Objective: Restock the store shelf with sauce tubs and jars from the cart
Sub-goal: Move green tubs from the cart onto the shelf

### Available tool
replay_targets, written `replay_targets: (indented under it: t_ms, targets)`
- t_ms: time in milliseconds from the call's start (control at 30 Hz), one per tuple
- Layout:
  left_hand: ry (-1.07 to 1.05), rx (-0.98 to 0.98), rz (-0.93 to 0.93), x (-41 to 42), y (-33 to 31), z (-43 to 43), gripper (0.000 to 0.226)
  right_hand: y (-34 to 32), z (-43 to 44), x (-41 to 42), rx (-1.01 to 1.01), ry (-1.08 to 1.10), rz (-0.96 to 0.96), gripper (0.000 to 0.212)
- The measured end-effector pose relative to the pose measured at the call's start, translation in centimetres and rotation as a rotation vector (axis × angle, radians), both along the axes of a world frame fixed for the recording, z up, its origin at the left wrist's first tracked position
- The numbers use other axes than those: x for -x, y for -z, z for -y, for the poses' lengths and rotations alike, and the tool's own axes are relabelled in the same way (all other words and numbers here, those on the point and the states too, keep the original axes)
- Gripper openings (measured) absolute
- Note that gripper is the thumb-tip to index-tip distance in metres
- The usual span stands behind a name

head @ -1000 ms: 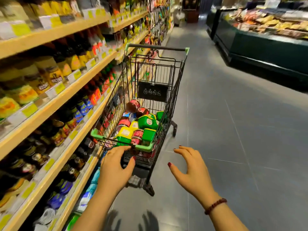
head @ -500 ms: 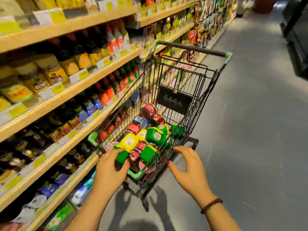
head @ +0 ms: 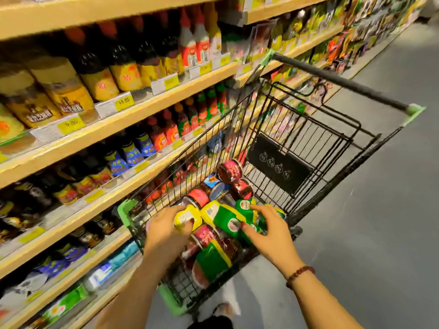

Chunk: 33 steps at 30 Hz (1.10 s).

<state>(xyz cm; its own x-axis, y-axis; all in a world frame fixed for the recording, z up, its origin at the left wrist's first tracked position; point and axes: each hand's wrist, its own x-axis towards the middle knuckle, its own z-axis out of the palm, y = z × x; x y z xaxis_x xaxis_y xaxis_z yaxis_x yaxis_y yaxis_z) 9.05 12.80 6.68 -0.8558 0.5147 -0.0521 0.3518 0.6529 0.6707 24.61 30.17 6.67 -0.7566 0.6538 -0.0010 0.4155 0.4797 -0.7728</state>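
Note:
A black wire cart with green corners stands beside the shelves and holds several sauce tubs and jars. My left hand is inside the cart, fingers wrapped on a yellow-lidded tub. My right hand reaches in from the right and closes on a green tub. Red-lidded jars lie further back in the cart, and another green tub lies nearer me. The image is blurred by motion.
Wooden store shelves run along the left, packed with sauce bottles and jars behind yellow price tags. Grey aisle floor lies open to the right of the cart. The cart handle is at its far end.
Both hands went from the cart's near rim into the basket and closed on tubs. The view moved closer to the cart and turned toward the shelves.

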Motion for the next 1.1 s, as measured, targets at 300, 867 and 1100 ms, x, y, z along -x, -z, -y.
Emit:
replay_targets:
  t_ms: [300, 867, 1100]
  targets:
    - [-0.019, 0.036, 0.153, 2.4, 2.4, -6.1, 0.042, 4.8, -7.8, 7.6, 0.098, -0.120, 0.143, 0.049]
    - [-0.392, 0.156, 0.387, 2.6, 9.5, -11.8, 0.038, 15.3, -16.4, 15.2, 0.423, -0.482, 0.567, 0.056]
    - [-0.399, 0.176, 0.490, 2.8, 14.0, -13.8, 0.041, 20.0, -16.5, 14.1, 0.512, -0.454, 0.680, 0.073]
